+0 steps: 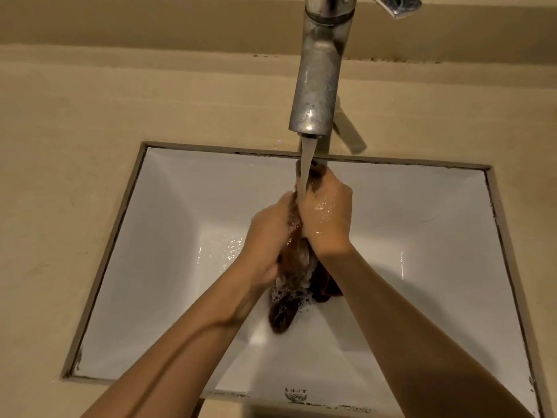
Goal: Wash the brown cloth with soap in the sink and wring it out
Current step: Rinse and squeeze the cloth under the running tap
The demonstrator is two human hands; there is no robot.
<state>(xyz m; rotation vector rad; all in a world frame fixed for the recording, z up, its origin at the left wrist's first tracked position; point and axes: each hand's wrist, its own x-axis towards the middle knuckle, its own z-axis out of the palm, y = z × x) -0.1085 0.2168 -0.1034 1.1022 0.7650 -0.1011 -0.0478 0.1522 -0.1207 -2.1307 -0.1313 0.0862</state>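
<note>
Right hand (327, 212) around brown cloth (284, 312)

The only lettering is a small dark maker's mark (295, 395) printed on the near inner wall of the white sink (168, 206). It is a short row of letters above a small emblem, too blurred to read.

surface: beige counter (90, 116) | inset: white rectangular sink (168, 267) | on counter: metal faucet (319, 86) behind the sink | in basin: brown cloth (281, 318), sudsy lower end touching bottom
</note>
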